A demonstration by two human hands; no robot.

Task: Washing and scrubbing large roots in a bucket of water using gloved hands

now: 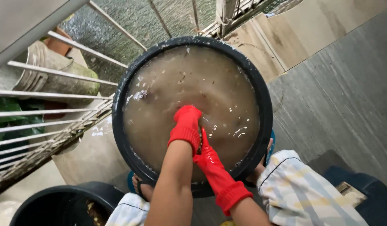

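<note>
A large black round tub [118, 121] stands on the floor between my feet, filled with murky brown water with bits floating on it. Both my hands wear red rubber gloves. My left hand [186, 124] is plunged into the water near the tub's middle, fingers below the surface. My right hand [205, 151] goes into the water just beside it, on its right, with only the wrist and cuff showing. What either hand holds under the cloudy water is hidden.
A second black bucket [59, 203] sits at the lower left. A white metal railing [55, 109] runs along the left, with a grey pot [55, 77] and green leaves beyond it. Grey and beige floor tiles [336, 92] lie to the right. A dark blue object [361, 184] lies at lower right.
</note>
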